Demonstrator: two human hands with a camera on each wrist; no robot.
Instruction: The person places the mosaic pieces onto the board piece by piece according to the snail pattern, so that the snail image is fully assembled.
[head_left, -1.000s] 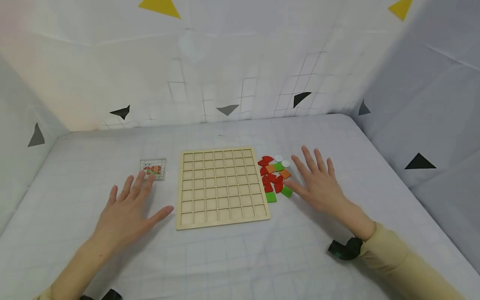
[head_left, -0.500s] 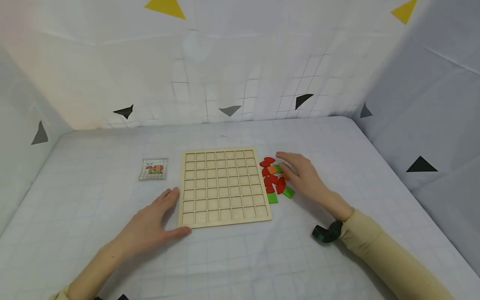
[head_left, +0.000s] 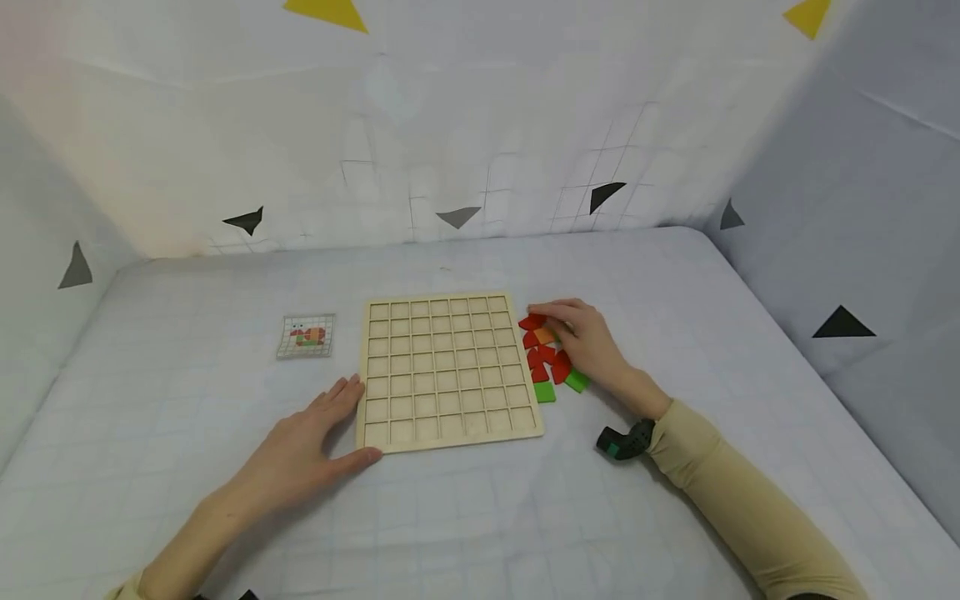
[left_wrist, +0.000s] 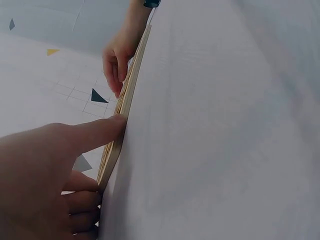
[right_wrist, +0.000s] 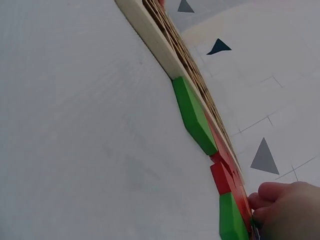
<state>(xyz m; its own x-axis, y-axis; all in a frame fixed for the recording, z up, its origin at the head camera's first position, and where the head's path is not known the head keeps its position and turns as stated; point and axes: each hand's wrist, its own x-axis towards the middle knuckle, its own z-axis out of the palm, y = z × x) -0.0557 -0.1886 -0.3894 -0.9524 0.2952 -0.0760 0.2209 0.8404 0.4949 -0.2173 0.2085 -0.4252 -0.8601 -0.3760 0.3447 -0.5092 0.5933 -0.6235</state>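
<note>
A square wooden grid board [head_left: 450,367] lies mid-table, its cells bare. My left hand [head_left: 307,442] rests at the board's near left corner, fingers touching the left edge and thumb against the front edge. In the left wrist view the thumb [left_wrist: 95,134] presses the board's side. Right of the board is a cluster of red pieces [head_left: 542,358], an orange square [head_left: 543,335] and green squares [head_left: 544,392]. My right hand [head_left: 588,337] is over the cluster's far end, fingertips at a red piece [head_left: 534,322]; I cannot tell whether it is pinched.
A small gridded picture card [head_left: 306,337] with a red, orange and green figure lies left of the board. White cloth walls [head_left: 465,125] rise behind the table and at both sides. A black wrist device [head_left: 626,440] hangs under the right sleeve.
My left hand has come from near the card to the board's near left corner and stays there. The right hand has moved left over the pieces, and its spread fingers have drawn together.
</note>
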